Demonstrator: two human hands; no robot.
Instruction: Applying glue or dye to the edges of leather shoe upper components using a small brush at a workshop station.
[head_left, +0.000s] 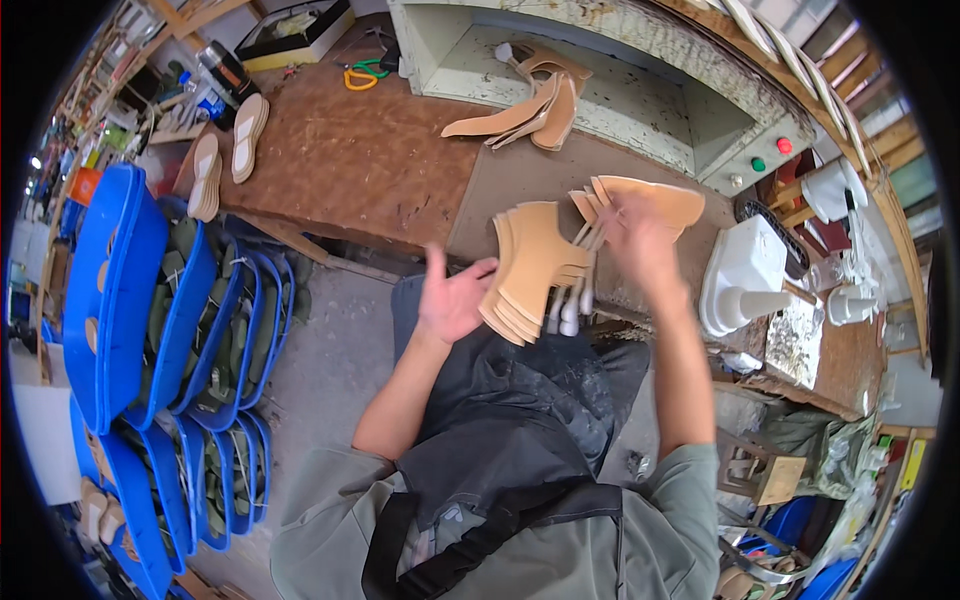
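From where I stand, a seated person in a dark apron point(500, 410) works at a brown counter point(350, 150). A fanned stack of tan, waisted pieces point(530, 265) lies across the counter's front edge, its lower end jutting over the person's lap. White, rounded ends point(569, 325) poke out beneath it; what they belong to is hard to tell.

The left hand point(455, 298) is spread, palm showing and thumb raised, its fingertips beside the stack's left edge; whether they touch it I cannot tell. The right hand point(640, 232) is blurred over a second tan stack point(680, 205), nearer the counter's right end; I cannot say whether it grips. A third, looser tan pile point(560, 115) sits toward the back edge, at the mouth of a pale metal box point(690, 65).

The pieces look thin and light, probably stiff enough to keep their shape yet willing to bend, like leather or board. They seem unlikely to break, but the layers could slide over one another, and the slim points could crease. The narrow waist looks the best hold: thumb on top, fingers underneath, pinching all layers together rather than lifting by one flared tip.
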